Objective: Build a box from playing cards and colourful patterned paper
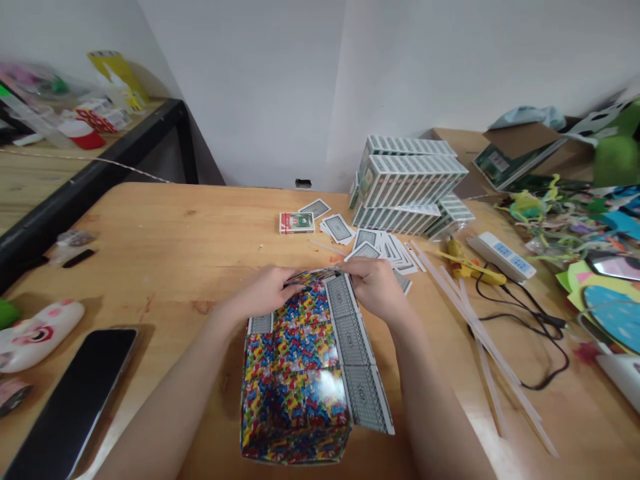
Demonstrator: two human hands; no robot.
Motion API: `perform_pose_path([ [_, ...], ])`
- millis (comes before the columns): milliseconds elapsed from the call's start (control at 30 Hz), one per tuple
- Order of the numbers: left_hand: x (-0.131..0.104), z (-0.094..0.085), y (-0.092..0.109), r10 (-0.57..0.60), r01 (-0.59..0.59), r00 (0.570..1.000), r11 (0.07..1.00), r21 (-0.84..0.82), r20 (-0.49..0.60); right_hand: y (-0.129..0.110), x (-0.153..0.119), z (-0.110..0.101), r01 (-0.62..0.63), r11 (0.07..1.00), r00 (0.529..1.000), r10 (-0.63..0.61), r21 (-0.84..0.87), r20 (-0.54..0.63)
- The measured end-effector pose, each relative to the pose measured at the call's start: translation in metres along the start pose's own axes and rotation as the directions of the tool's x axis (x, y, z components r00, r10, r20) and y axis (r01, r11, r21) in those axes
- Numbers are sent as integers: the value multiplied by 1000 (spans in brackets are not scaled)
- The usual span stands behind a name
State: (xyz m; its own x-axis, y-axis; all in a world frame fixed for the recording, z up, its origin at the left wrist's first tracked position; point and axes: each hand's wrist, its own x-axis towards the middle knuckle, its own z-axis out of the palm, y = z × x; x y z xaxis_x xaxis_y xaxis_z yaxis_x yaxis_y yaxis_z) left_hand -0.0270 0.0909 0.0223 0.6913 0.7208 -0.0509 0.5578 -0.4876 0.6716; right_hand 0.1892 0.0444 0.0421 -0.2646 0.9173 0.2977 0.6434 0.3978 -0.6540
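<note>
In front of me is an open box made of playing cards [295,373], with colourful patterned faces inside and grey card backs along its right flap. My left hand [267,292] grips its far left edge, fingers closed on the rim. At the far right corner, my right hand [373,287] pinches the top of the grey-backed flap [357,353]. Just beyond the box lie loose playing cards [383,248], partly hidden by my right hand. A red and green card pack [297,223] rests behind them.
Striped card cartons [413,180] are stacked at the back right. A yellow glue gun [470,263], clear glue sticks [485,347], a power strip [503,257] and black cable lie to the right. A black phone [75,400] is at the left, near a white plush toy [43,333].
</note>
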Motion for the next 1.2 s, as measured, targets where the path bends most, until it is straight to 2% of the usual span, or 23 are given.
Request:
perform_pose_path([
  [233, -1, 1, 4, -20, 20, 1000, 999, 28, -6, 1, 1, 1, 2, 995, 998, -7, 97, 56],
  [333, -2, -1, 8, 13, -11, 1000, 998, 63, -27, 2, -1, -5, 12, 987, 1000, -17, 161, 25],
  [467, -10, -13, 24, 108, -76, 985, 971, 228, -134, -3, -5, -19, -21, 963, 997, 40, 270, -63],
  [600, -27, -28, 49, 254, -96, 933, 857, 506, -255, -13, -9, -35, -10, 956, 974, 75, 292, -213],
  [700, -40, -35, 66, 350, -80, 888, 756, 649, -299, -21, -14, -47, 6, 953, 924, 109, 302, -366],
  [767, -47, -39, 75, 346, -22, 884, 702, 712, -314, -30, -19, -54, 9, 945, 874, 151, 326, -462],
  [833, -50, -41, 80, 307, 50, 893, 661, 749, -330, -42, -25, -61, 10, 941, 853, 169, 338, -494],
  [867, -52, -41, 81, 284, 79, 898, 648, 757, -337, -49, -28, -63, -16, 940, 879, 175, 340, -443],
  [933, -52, -42, 83, 238, 126, 904, 646, 752, -356, -61, -32, -61, -96, 941, 952, 182, 325, -245],
  [1000, -52, -41, 84, 205, 153, 906, 657, 738, -370, -72, -32, -53, -142, 944, 985, 165, 298, -55],
  [1100, -52, -40, 85, 193, 177, 903, 647, 741, -384, -83, -24, -32, -132, 937, 989, 147, 325, -23],
  [1200, -52, -40, 87, 208, 196, 894, 616, 763, -397, -93, -16, -11, -114, 970, 978, 147, 214, -145],
])
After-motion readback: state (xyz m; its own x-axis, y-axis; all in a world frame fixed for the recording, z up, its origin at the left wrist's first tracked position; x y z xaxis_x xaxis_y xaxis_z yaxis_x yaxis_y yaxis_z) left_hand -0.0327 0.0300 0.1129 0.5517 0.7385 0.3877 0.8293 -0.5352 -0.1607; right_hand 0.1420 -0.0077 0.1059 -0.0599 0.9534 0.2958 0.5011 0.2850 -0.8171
